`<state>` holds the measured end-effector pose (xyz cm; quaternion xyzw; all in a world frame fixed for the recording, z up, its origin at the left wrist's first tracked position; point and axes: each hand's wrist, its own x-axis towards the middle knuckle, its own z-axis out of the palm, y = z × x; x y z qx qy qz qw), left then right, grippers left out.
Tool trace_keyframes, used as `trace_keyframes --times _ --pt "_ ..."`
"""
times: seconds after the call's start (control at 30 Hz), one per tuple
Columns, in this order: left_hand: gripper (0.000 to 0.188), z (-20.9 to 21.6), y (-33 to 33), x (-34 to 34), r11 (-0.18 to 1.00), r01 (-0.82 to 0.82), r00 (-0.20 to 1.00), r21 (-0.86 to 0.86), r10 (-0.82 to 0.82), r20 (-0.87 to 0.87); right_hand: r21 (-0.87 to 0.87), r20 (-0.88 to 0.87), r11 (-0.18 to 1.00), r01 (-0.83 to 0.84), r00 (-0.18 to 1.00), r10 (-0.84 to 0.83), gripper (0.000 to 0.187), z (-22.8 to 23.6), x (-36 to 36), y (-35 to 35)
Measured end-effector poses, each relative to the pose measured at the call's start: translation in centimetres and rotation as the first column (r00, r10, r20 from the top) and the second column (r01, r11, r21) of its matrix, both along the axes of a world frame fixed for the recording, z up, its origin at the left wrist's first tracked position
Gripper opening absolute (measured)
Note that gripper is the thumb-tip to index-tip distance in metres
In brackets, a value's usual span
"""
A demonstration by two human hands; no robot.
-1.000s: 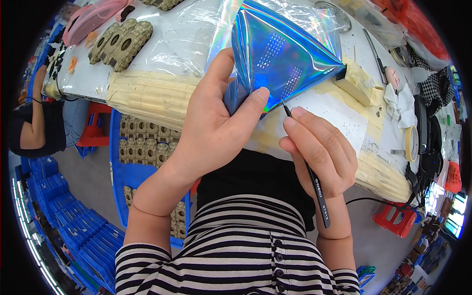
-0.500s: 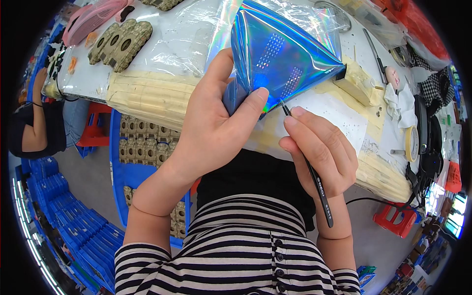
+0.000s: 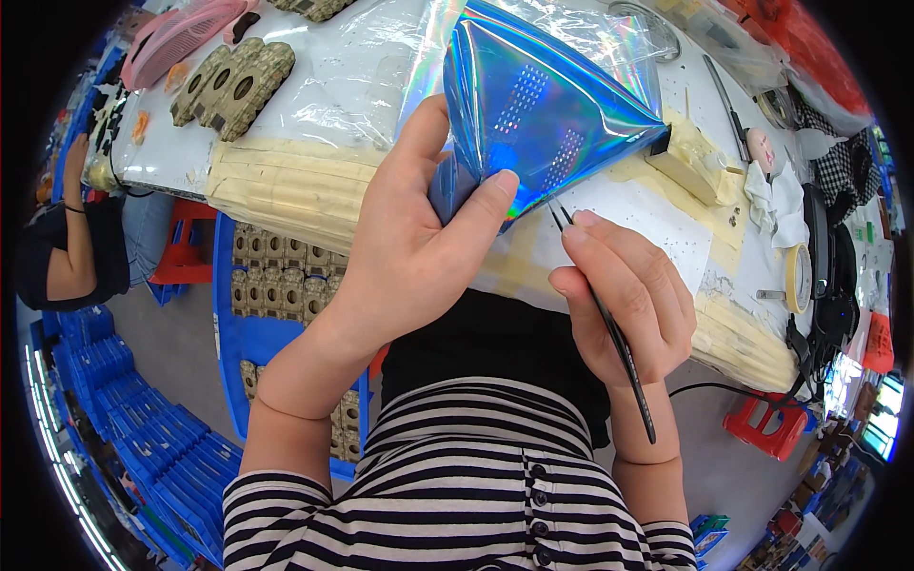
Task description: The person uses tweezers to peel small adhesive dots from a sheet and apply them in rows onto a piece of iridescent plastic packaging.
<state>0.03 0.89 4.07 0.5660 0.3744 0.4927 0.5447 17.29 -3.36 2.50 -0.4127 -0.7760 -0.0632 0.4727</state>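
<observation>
A shiny blue holographic sheet (image 3: 533, 133), folded to a point at the right, is gripped along its left lower edge by my left hand (image 3: 419, 238), thumb on top. Small clear gem-like dots (image 3: 522, 100) sit on it in two patches. Black tweezers (image 3: 614, 328) are held in my right hand (image 3: 633, 295), their slightly parted tips just off the sheet's lower edge. Whether the tips carry anything is too small to tell. Under the sheet lies white paper (image 3: 657, 233) with tiny specks. The sheet's right corner meets a tape-covered block (image 3: 693, 164).
Camouflage-patterned cases (image 3: 233, 88) and a pink basket (image 3: 181, 43) lie at the far left. A tape roll (image 3: 798, 278) and white tissue (image 3: 776, 205) are at the right. Below the taped table edge (image 3: 286, 190) stands a blue tray (image 3: 271, 341) of similar cases. Another person's arm (image 3: 71, 238) shows at left.
My right hand has shifted slightly right, drawing the tweezers' tips back from the sheet's edge, and the tweezers have rolled in my fingers. My left hand and the sheet have barely moved.
</observation>
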Motion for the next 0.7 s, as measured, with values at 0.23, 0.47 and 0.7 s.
trace_keyframes --times 0.23,0.47,0.7 --pt "0.038 0.06 -0.04 -0.02 1.0 0.002 1.0 -0.014 -0.002 -0.005 0.018 0.036 1.0 -0.011 0.999 0.011 0.03 -0.01 -0.05 0.1" --pt "0.037 0.0 0.0 -0.07 1.0 0.006 1.0 -0.014 -0.006 0.002 0.009 0.044 1.0 -0.011 0.999 0.01 0.03 -0.07 -0.01 0.07" --pt "0.039 0.0 -0.02 -0.02 1.0 0.005 1.0 -0.018 -0.005 0.007 0.014 0.041 1.0 -0.011 0.999 0.01 0.03 -0.14 0.05 0.08"
